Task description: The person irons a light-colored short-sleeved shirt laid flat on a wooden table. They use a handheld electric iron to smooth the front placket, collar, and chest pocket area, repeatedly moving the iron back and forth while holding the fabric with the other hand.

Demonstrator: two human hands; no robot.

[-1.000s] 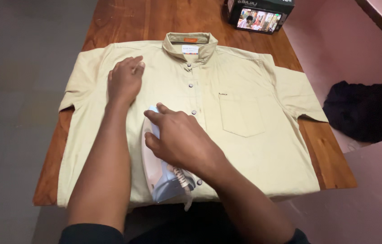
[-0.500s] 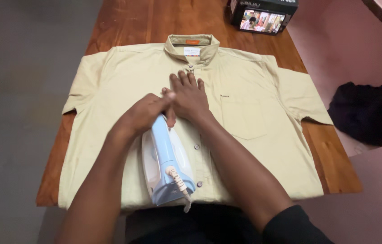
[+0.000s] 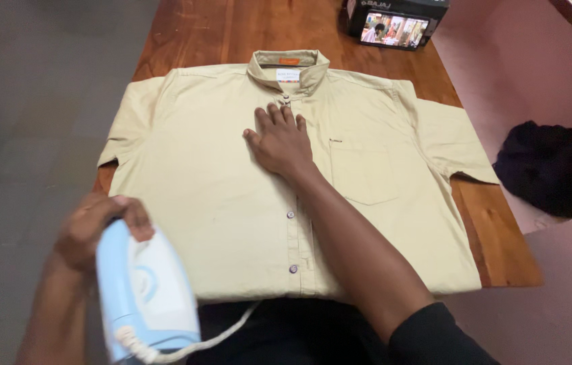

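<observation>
Shirt spread flat on table, collar at far edge, right hand resting on its chest just below the collar. Iron in left hand, off the shirt's near-left corner. Box behind the shirt at far right; cloth heap right of the table.

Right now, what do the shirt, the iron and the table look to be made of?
Shirt: woven cloth, likely cotton, matte beige, lying flat with soft creases under the right hand.
Iron: smooth plastic shell, pale blue and white, slight sheen, in the left hand; its soleplate is hidden.
Table: wood, reddish-brown with visible grain and a dull varnish.
</observation>
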